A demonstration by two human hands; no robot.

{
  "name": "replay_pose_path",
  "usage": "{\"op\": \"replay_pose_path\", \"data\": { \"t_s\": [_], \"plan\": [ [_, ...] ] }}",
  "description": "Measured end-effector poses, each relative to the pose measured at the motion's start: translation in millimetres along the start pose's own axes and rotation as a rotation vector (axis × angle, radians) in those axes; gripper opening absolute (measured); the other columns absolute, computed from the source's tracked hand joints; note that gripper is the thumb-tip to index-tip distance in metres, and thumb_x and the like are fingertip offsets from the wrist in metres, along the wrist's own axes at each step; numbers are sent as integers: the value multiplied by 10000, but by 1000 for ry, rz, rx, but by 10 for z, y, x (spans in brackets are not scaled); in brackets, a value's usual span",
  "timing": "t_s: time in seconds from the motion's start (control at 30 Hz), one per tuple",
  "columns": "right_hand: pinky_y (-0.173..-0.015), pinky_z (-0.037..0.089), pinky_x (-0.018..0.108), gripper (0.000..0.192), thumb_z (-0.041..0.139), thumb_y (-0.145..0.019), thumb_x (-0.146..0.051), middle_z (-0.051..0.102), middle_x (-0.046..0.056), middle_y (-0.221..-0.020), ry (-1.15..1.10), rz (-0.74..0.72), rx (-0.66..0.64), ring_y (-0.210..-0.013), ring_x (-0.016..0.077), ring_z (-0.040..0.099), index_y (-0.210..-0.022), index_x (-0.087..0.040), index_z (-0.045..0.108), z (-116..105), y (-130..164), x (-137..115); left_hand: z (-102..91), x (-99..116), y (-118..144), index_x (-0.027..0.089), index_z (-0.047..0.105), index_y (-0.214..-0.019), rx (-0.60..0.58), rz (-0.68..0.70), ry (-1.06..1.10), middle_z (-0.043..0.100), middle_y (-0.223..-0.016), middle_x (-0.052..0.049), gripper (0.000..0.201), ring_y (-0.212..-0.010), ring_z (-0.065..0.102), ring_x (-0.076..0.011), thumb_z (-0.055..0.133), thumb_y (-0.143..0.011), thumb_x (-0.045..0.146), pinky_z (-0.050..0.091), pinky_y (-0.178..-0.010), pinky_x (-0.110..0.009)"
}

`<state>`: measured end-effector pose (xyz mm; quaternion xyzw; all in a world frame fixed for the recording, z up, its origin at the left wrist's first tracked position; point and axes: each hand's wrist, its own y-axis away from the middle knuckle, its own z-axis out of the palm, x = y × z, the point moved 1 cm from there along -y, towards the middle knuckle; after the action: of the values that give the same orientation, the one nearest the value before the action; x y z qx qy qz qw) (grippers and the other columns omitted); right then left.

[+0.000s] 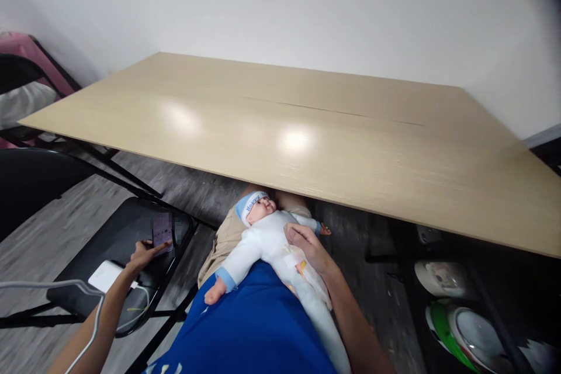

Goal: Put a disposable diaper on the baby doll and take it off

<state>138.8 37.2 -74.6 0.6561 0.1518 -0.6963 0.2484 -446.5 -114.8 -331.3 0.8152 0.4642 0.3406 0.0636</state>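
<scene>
A baby doll (267, 239) in a white suit and blue cap lies face up on my lap, head toward the table. My right hand (307, 245) rests on the doll's chest, fingers curled over it. My left hand (146, 252) reaches out to a phone (162, 234) lying on the black chair seat (127, 228) at my left; its fingertips touch the phone. A white power bank (107, 274) with a cable lies beside that hand.
A wide light-wood table (307, 134) stretches in front of me, its near edge above my knees. Black folding chairs (30, 187) stand at the left. On the floor at right lie a white and green helmet-like object (460, 327) and other items.
</scene>
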Motion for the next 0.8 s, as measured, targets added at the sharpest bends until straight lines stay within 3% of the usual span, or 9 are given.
{"op": "replay_pose_path", "data": {
  "t_s": [0.17, 0.5, 0.8],
  "plan": [
    [-638, 234, 328, 611, 662, -970, -745, 323, -29, -733, -2, 6, 9, -686, 170, 284, -712, -246, 423, 7, -1, -15, -24, 20, 1, 199, 497, -1099, 23, -89, -34, 646, -1122, -137, 802, -1154, 679, -457, 824, -657, 782, 548, -942, -534],
    [-650, 224, 343, 611, 663, -964, -757, 316, -16, -746, -12, 16, 18, -694, 180, 273, -724, -248, 424, 11, 14, 1, -29, 38, -7, 227, 510, -1142, 28, -123, -61, 664, -1173, -180, 905, -1181, 682, -463, 784, -582, 884, 555, -1037, -573],
    [-647, 220, 343, 623, 669, -963, -757, 314, -16, -743, -12, 16, 16, -696, 178, 274, -715, -243, 419, 5, 5, -11, -34, 40, -48, 194, 528, -1148, 46, -32, -124, 675, -1097, -186, 879, -1059, 700, -432, 693, -653, 902, 582, -930, -546]
  ]
}}
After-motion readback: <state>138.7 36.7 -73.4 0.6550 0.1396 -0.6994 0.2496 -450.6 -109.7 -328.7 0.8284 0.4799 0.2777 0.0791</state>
